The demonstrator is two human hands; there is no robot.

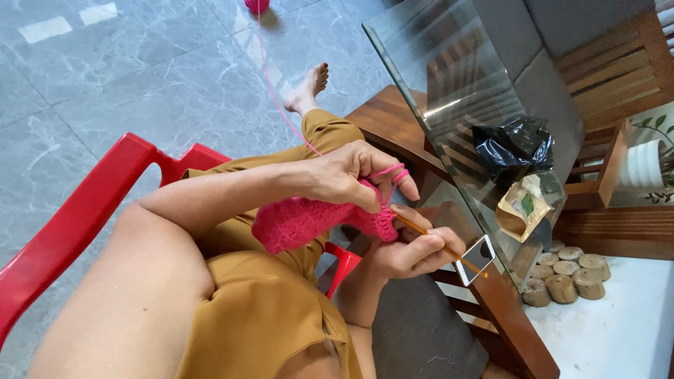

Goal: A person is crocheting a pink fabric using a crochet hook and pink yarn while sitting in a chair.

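A pink crocheted piece (pixel 302 223) hangs between my hands above my lap. My left hand (pixel 351 174) pinches its upper edge, with pink yarn (pixel 281 105) looped over the fingers. The yarn runs up across the floor to a pink ball (pixel 257 5) at the top edge. My right hand (pixel 414 249) grips a thin yellow crochet hook (pixel 439 244), whose tip is in the fabric's right edge. I sit in a red plastic chair (pixel 77 217) in mustard-coloured clothes.
A glass-topped wooden table (pixel 449 77) stands to the right, bearing a black plastic bag (pixel 512 144), a small brown packet (pixel 521 209) and a phone (pixel 476 258). Cut wooden log discs (pixel 565 274) lie on the floor beyond. Grey marble tiles (pixel 140 77) spread to the left.
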